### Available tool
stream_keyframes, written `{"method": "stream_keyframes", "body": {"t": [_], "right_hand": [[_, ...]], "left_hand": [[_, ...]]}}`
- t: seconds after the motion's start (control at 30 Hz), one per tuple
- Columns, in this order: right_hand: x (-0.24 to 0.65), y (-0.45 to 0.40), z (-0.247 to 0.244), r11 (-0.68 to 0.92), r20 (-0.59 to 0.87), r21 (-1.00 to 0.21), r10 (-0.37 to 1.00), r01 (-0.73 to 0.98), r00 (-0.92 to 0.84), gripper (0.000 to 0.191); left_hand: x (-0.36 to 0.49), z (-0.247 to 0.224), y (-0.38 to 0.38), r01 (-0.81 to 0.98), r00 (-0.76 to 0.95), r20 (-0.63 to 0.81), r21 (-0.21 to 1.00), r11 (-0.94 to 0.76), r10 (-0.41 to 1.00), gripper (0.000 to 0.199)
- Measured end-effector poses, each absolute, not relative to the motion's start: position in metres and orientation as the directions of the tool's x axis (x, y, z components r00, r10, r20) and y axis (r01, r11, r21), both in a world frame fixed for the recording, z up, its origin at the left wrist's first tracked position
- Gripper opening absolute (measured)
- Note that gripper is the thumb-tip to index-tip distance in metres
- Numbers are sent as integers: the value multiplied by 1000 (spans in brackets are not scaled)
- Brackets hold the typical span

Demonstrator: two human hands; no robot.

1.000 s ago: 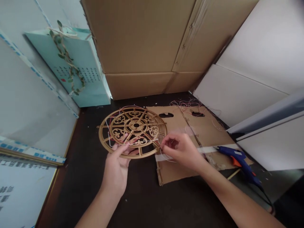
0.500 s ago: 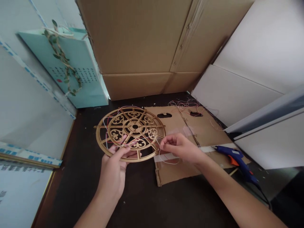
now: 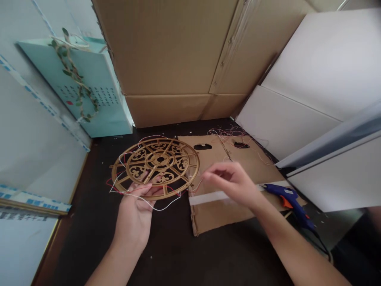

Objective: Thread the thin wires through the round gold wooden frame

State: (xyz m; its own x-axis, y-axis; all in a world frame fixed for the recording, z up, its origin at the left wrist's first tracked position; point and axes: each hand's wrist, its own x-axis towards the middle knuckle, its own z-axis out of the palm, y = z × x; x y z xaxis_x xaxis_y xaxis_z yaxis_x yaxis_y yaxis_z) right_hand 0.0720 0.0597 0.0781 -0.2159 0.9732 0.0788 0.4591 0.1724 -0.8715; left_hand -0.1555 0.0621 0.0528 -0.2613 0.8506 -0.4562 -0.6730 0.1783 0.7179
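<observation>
A round golden openwork disc [image 3: 160, 160] with spokes and floral cut-outs is tilted above the dark table. My left hand [image 3: 137, 202] grips its near lower edge, the fingers partly hidden beneath the disc. Thin red and white wires [image 3: 162, 208] run around the disc's rim, and one white loop hangs below the near edge. Just right of the disc, my right hand [image 3: 228, 180] is closed in a pinch on a thin wire that leads back to the rim.
A flattened cardboard sheet [image 3: 211, 218] with a white strip lies on the dark table [image 3: 175, 254]. On its right rests a blue glue gun [image 3: 287, 194]. Tangled wires [image 3: 226, 132] lie behind. A large cardboard box [image 3: 172, 51], a teal bag [image 3: 101, 115] and white panels [image 3: 285, 103] surround the area.
The disc and my left hand have shifted slightly left. My right hand has moved a little right, away from the disc. The wire loop now hangs below the disc's near edge instead of crossing it.
</observation>
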Motion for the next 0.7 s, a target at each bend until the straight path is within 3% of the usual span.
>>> {"method": "stream_keyframes", "body": {"t": [0.1,0.17,0.27,0.47,0.6,0.7], "right_hand": [[110,81,74,155,142,-668,987,728,-80,17],[128,90,70,137,118,-590,990,796,-84,16],[131,93,64,168,107,-558,986,813,-130,15],[96,88,45,419,138,-500,903,758,-408,12],[88,91,35,412,167,-512,909,754,-383,5],[88,93,32,437,193,-458,899,774,-393,10]], "left_hand": [[-155,51,63,-669,-275,-472,719,186,837,11],[-155,50,63,-680,-279,-477,711,179,833,13],[-155,50,63,-699,-262,-446,700,151,856,16],[-156,48,63,-701,-264,-395,705,106,880,16],[-157,47,63,-701,-264,-395,705,106,880,15],[-156,47,63,-706,-257,-398,699,109,881,17]]}}
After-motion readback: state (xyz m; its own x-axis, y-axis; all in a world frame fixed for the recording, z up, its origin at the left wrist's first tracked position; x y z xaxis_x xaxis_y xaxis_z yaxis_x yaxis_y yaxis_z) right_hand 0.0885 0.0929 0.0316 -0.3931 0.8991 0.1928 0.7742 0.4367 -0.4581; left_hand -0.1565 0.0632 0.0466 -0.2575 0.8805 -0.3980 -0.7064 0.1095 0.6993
